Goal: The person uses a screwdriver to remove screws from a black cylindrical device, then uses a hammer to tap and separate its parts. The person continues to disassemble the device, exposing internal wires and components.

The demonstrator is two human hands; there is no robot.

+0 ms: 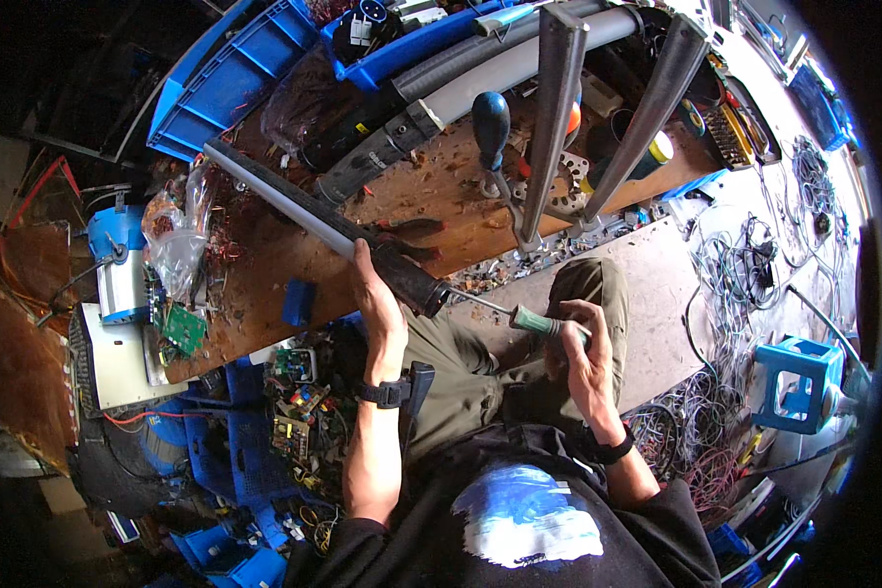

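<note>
A long tube, pale along one side and black along the other, slants across the bench edge. My left hand grips it near its close black end, thumb on top and the other fingers mostly hidden beneath. In my right hand, closed around the handle, is a screwdriver with a green handle. Its thin metal shaft reaches to the tube's black end; whether the tip sits inside cannot be made out. Beyond the tube, red-and-black-handled pliers lie on the wooden bench.
Two upright metal bars and a blue-handled tool rise from the bench's right part. More tubes lie behind, near blue crates. Circuit boards are at left. Tangled cables and a blue stool stand right.
</note>
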